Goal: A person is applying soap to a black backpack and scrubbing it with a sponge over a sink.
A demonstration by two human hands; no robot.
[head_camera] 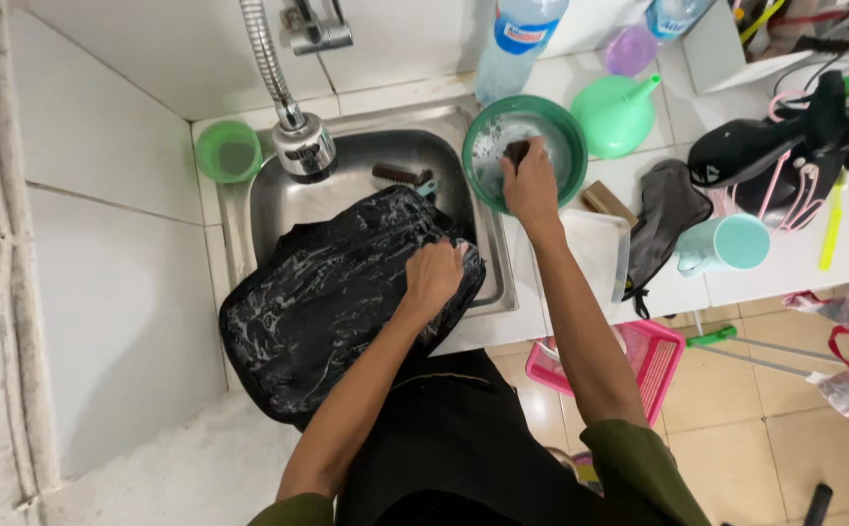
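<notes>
1. Bag [332,297], black and soapy, lies half in the sink [366,161], so suds drain there.
2. Left hand [432,276] is clenched on the bag's edge, pinning it.
3. Right hand [532,183] grips a brush [516,151] dipped in the green basin [483,122], just right of the sink, we guess for lather.

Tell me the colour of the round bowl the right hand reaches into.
Green bowl, seen in the head view.

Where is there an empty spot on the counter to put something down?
Bare tile shows between the green bowl and the green funnel, and in front of the teal cup. The far right by the black cap is crowded.
</notes>
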